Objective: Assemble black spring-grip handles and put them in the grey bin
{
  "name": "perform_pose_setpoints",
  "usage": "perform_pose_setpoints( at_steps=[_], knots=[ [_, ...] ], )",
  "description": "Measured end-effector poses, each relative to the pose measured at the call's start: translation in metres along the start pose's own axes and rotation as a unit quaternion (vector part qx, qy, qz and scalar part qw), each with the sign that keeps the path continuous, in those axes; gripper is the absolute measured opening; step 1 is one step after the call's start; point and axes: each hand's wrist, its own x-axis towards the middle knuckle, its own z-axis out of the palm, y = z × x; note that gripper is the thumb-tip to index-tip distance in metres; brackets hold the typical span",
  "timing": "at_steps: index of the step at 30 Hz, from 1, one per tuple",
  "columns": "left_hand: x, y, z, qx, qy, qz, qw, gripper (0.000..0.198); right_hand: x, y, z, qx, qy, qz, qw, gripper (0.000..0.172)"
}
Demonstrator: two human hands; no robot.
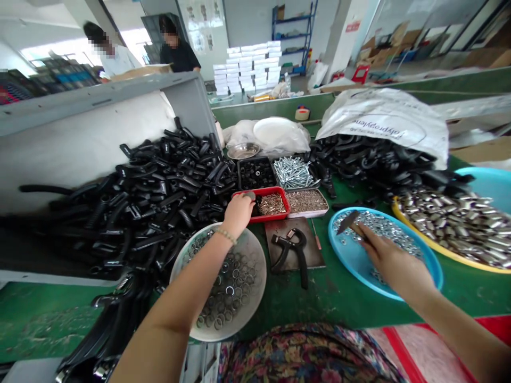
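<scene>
My left hand (238, 214) is at the left end of a red tray (286, 205) of small copper-coloured pins, its fingers bent together. A small grey round piece (249, 196) shows at the fingertips; whether they grip anything is hidden. My right hand (393, 260) grips a small hammer (348, 222) by its handle, above a blue basin (334, 247) of small shiny metal parts. Between the hands, a black hand-grip assembly (293, 247) lies on a dark metal plate (317, 259). Beneath my left forearm sits a pale bowl (261, 276) of metal rings.
Black plastic parts (159, 197) spill from a grey crate (195, 101) at left. Behind the plate stand trays of screws (294, 171) and rivets (306, 201). A white sack (383, 117) and a yellow-rimmed basin (423, 234) of metal sleeves lie right. Two people stand beyond.
</scene>
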Motion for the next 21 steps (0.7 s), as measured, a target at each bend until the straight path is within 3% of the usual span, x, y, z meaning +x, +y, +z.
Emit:
perform_pose_setpoints(
  at_steps=[3, 5, 8, 11, 13, 14, 16, 17, 18, 19, 21],
  knots=[
    [0.036, -0.003, 0.008, 0.013, -0.032, 0.007, 0.999, 0.014, 0.006, 0.04, 0.006, -0.126, -0.045, 0.026, 0.991, 0.053],
    [0.044, 0.002, 0.017, 0.009, -0.039, 0.004, 0.999, 0.014, 0.008, 0.034, 0.007, -0.162, -0.02, 0.01, 0.986, 0.048],
    [0.043, 0.008, 0.024, -0.001, -0.036, -0.013, 0.999, 0.021, 0.007, -0.022, 0.006, -0.141, 0.018, -0.018, 0.99, 0.039],
    [0.035, 0.009, 0.021, -0.028, -0.015, -0.04, 0.999, 0.026, 0.007, -0.092, 0.011, -0.013, -0.105, -0.065, 0.992, 0.038],
    [0.021, 0.011, 0.016, -0.157, 0.007, -0.066, 0.985, 0.027, 0.008, -0.123, 0.018, 0.041, -0.141, -0.061, 0.987, 0.03],
    [0.011, 0.013, 0.014, -0.259, 0.01, -0.079, 0.963, 0.028, 0.009, -0.131, 0.021, 0.073, -0.142, -0.043, 0.986, 0.025],
    [-0.015, 0.019, 0.011, -0.466, -0.005, -0.102, 0.879, 0.031, 0.011, -0.134, 0.026, 0.19, -0.148, 0.013, 0.971, 0.02],
    [-0.03, 0.024, 0.011, -0.536, -0.017, -0.112, 0.837, 0.033, 0.011, -0.131, 0.027, 0.28, -0.163, 0.049, 0.945, 0.022],
    [-0.044, 0.03, 0.011, -0.579, -0.022, -0.126, 0.805, 0.034, 0.009, -0.127, 0.026, 0.383, -0.185, 0.085, 0.901, 0.025],
    [-0.056, 0.038, 0.011, -0.6, -0.017, -0.14, 0.787, 0.035, 0.007, -0.123, 0.025, 0.487, -0.209, 0.116, 0.84, 0.027],
    [-0.075, 0.055, 0.012, -0.601, 0.006, -0.164, 0.782, 0.03, 0.001, -0.118, 0.02, 0.651, -0.232, 0.157, 0.706, 0.029]
  ],
)
